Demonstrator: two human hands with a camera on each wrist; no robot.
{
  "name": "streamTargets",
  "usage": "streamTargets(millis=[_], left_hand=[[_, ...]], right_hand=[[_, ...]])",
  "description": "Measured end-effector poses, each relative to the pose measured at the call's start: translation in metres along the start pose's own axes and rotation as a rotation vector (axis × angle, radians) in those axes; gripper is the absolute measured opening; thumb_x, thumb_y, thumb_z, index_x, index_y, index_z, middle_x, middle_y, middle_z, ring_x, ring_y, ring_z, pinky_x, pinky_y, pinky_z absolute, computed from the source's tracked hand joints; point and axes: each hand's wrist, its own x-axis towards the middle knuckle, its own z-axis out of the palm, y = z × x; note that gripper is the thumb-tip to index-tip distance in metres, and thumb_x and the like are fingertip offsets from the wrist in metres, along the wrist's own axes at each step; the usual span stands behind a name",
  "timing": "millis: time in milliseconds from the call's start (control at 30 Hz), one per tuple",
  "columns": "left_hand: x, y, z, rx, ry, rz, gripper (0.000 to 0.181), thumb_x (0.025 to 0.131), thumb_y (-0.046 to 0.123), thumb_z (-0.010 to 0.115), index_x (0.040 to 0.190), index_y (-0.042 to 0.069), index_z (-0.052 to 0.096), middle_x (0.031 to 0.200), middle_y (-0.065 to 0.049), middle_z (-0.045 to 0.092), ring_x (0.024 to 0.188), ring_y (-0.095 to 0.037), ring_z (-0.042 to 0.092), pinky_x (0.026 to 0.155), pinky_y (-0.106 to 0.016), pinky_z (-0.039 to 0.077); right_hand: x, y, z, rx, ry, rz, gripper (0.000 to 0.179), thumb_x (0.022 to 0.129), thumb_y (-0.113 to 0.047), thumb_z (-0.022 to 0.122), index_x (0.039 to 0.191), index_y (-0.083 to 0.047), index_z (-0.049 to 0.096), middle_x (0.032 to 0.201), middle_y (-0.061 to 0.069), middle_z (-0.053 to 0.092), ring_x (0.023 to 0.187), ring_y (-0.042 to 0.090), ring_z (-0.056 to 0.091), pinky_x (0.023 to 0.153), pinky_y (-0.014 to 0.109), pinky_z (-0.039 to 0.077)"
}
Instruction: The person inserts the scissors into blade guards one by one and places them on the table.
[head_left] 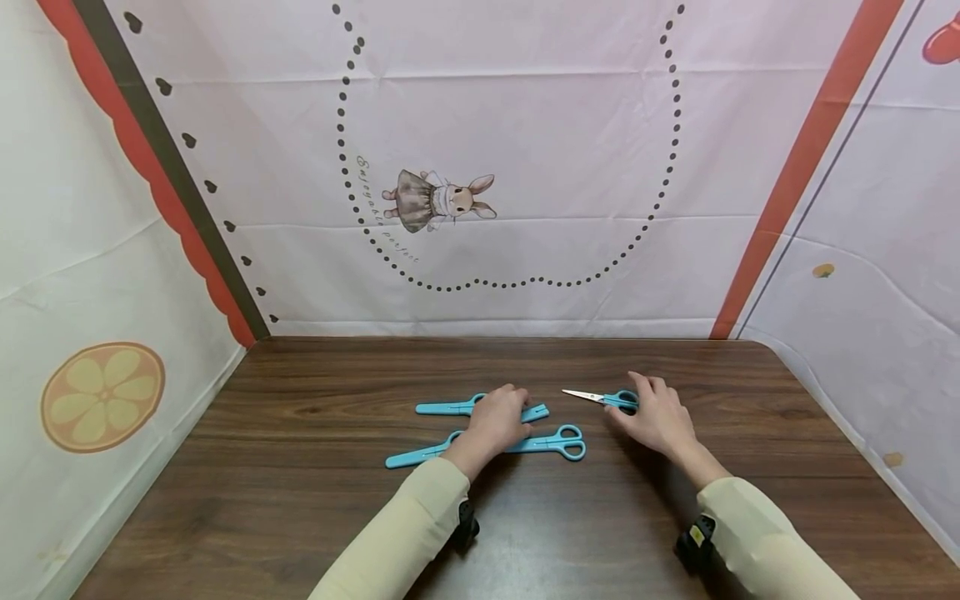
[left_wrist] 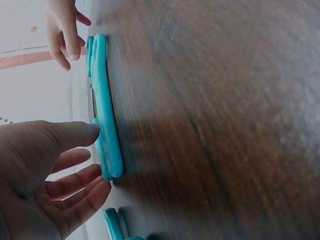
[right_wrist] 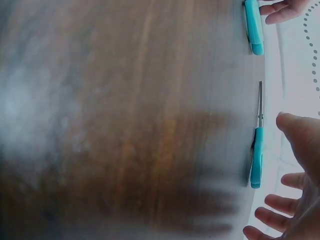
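In the head view, a pair of scissors (head_left: 621, 402) with bare silver blades lies at the right, its blue loops beside my right hand (head_left: 660, 415). My right hand has spread fingers, and the right wrist view shows a gap between the thumb and those scissors (right_wrist: 257, 155). My left hand (head_left: 495, 421) is over the other blue scissors, hiding their middles. Their handles (head_left: 572, 442) point right, and a blue blade cover (head_left: 416, 457) points left. In the left wrist view, loosely spread fingers and thumb lie by blue scissors (left_wrist: 106, 110); whether they touch cannot be told.
Another blue cover (head_left: 442, 408) lies behind my left hand, with a blue cover end (head_left: 536, 412) just right of the fingers. The brown wooden table (head_left: 225, 500) meets a printed cloth (head_left: 525, 167) at the back and on both sides.
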Motion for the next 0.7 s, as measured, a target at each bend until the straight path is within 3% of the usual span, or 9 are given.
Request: streamTargets(millis=[300, 567, 700], left_hand=[[0.003, 0.0012, 0.0018, 0.063, -0.01, 0.01, 0.023, 0.081, 0.027, 0.071, 0.099, 0.014, 0.066, 0.088, 0.0, 0.057, 0.08, -0.016, 0.056, 0.063, -0.03, 0.047], [0.0039, 0.0013, 0.0014, 0.065, -0.015, 0.013, 0.019, 0.081, 0.025, 0.071, 0.096, 0.014, 0.068, 0.085, 0.0, 0.057, 0.077, -0.015, 0.055, 0.062, -0.029, 0.046], [0.0049, 0.0009, 0.0015, 0.057, -0.02, 0.009, 0.011, 0.081, 0.023, 0.071, 0.086, 0.014, 0.068, 0.079, 0.001, 0.054, 0.07, -0.013, 0.051, 0.057, -0.027, 0.041]], right_hand=[[-0.0007, 0.0021, -0.0009, -0.018, -0.027, 0.033, 0.071, 0.081, -0.044, 0.063, 0.131, 0.003, 0.043, 0.119, 0.033, 0.045, 0.105, 0.05, 0.045, 0.074, 0.06, 0.041], [0.0008, 0.0037, 0.0016, -0.026, -0.052, 0.056, 0.066, 0.082, -0.045, 0.063, 0.125, 0.002, 0.048, 0.115, 0.031, 0.047, 0.101, 0.046, 0.047, 0.07, 0.056, 0.043], [0.0025, 0.0041, 0.0034, -0.04, -0.066, 0.062, 0.065, 0.082, -0.046, 0.062, 0.124, 0.002, 0.05, 0.115, 0.03, 0.047, 0.101, 0.046, 0.046, 0.068, 0.054, 0.042]])
